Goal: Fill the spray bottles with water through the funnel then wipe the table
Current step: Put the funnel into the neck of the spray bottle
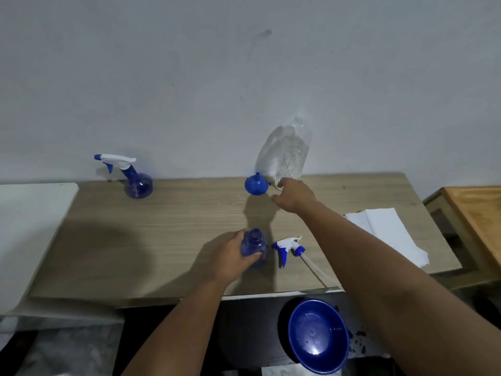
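L hand (230, 253): fingers curled round open spray bottle (254, 246), upright, near table (176, 226) front edge.
R hand (294, 195): fingers around water bottle (292, 156) base, back edge.
Funnel (256, 184): just left of R hand, nearer it.

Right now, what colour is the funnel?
Blue; the funnel shows in the head view, at the table's back edge.

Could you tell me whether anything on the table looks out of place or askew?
The clear water bottle leans at the table's back edge, the right hand at its base. The blue funnel lies tipped beside it. A trigger sprayer head lies beside the open spray bottle gripped by the left hand.
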### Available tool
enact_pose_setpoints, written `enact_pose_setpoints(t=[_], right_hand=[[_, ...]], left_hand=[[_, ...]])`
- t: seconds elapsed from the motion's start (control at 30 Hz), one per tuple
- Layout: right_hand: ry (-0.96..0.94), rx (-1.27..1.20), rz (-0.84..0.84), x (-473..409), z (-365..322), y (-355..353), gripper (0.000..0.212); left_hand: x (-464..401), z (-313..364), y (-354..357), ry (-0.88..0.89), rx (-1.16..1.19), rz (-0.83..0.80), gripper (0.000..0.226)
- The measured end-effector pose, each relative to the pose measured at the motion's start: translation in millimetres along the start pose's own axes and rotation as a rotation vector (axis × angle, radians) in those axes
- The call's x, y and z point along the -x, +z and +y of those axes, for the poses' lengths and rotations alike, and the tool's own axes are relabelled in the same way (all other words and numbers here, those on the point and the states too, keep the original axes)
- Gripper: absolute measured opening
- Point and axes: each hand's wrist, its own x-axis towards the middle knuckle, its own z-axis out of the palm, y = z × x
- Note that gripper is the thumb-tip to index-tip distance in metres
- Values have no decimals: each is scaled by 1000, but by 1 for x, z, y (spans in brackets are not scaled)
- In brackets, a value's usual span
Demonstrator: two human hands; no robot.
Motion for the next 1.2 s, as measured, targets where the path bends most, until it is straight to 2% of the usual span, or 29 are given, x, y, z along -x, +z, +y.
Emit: enact_pose_setpoints(t=[0.1,0.2,0.27,0.4,0.53,0.63,0.77,0.83,1.0,1.2], right_hand=[[-120,-7,-11,-39,-31,-1,44],[-198,120,-33,-67,-55,15,53],[-204,270,-33,-80,-63,32,52],[-165,424,-77,-93,-61,53,48],[-134,541,-71,-97,-58,61,61],[-46,484,-157,-102,-55,64,61],[-62,510,-238,-101,-52,66,57],[-69,552,-232,-99,-53,67,61],[-59,457,-274,-95,-51,63,77],[-84,434,-334,-87,-42,57,57]], left_hand=[[-8,1,-3,-11,5,-16,59],[-16,-2,-4,-42,10,-61,61],[-18,-5,-5,-95,-10,-98,66],[-17,-8,-4,-73,-46,-67,74],[-14,-6,-5,-69,-43,-78,69],[-14,-6,-5,-61,-41,-82,66],[-14,-6,-5,-49,-43,-72,60],[-14,-5,-5,-36,-29,-55,61],[-17,-3,-4,-33,-22,-41,63],[-19,0,4,-107,14,-30,66]])
